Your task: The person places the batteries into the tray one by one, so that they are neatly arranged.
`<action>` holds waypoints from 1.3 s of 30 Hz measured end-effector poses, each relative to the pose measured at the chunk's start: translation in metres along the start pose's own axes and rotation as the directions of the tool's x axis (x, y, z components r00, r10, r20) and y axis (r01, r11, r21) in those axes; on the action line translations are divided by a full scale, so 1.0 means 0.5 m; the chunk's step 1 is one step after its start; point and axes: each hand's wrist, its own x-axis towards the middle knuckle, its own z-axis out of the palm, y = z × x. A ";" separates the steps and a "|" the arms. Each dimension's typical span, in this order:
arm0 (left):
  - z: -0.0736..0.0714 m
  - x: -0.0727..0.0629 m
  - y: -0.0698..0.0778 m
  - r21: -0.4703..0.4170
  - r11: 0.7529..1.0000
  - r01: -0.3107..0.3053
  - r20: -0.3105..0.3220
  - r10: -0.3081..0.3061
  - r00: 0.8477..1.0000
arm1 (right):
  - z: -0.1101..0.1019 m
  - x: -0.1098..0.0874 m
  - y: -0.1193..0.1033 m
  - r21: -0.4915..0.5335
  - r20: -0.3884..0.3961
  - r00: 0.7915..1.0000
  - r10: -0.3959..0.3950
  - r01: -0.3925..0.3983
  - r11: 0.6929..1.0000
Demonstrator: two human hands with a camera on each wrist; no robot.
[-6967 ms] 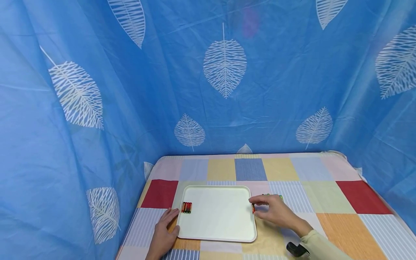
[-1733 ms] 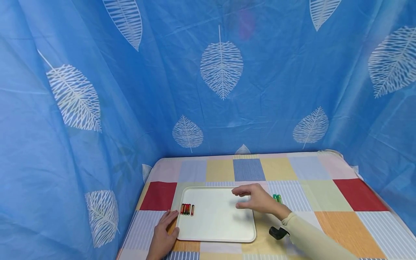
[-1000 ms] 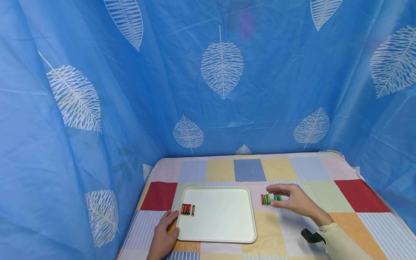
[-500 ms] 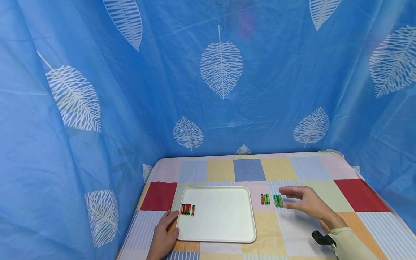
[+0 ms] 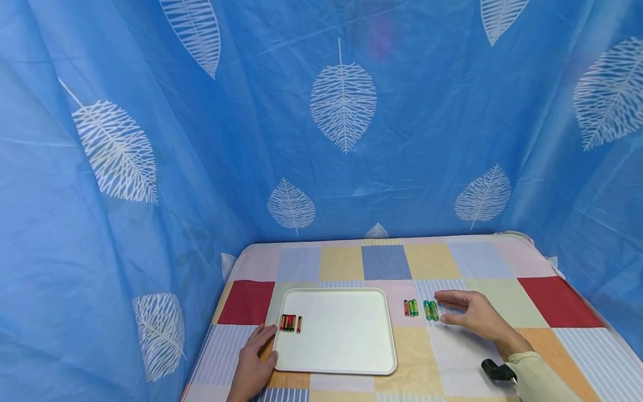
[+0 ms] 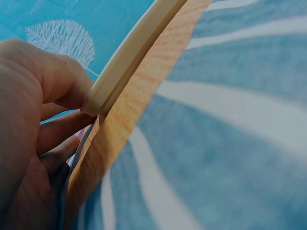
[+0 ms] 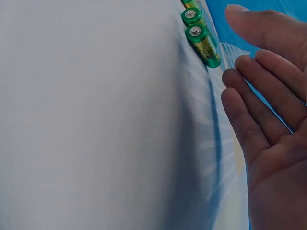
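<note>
My left hand (image 5: 254,357) rests against the left edge of the off-white tray (image 5: 341,346), its thumb and fingers at the rim (image 6: 129,52) in the left wrist view. Inside the tray's left side lies a close row of several red-and-black batteries (image 5: 288,323), with a single one (image 5: 298,325) just right of them. Right of the tray, my right hand (image 5: 474,314) hovers with nothing in it, fingers extended and thumb apart. Its fingertips are just beside two thicker green batteries (image 5: 430,310); in the right wrist view, a green battery (image 7: 204,47) lies near the fingertips.
Between the tray and the thicker pair lie a slim red battery (image 5: 406,308) and two slim green ones (image 5: 413,307). A patchwork cloth (image 5: 341,262) covers the table. Blue leaf-print curtains (image 5: 241,139) stand behind and at the sides.
Earlier, my right hand held a red battery at the tray's right rim; a single battery now lies beside the row. That hand has since moved right, past the green batteries. My left hand stays put.
</note>
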 end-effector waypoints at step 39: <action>0.006 0.001 -0.001 -0.004 1.000 0.003 -0.002 -0.003 1.000 | 0.034 0.019 0.016 -0.117 -0.058 0.994 -0.095 0.088 0.989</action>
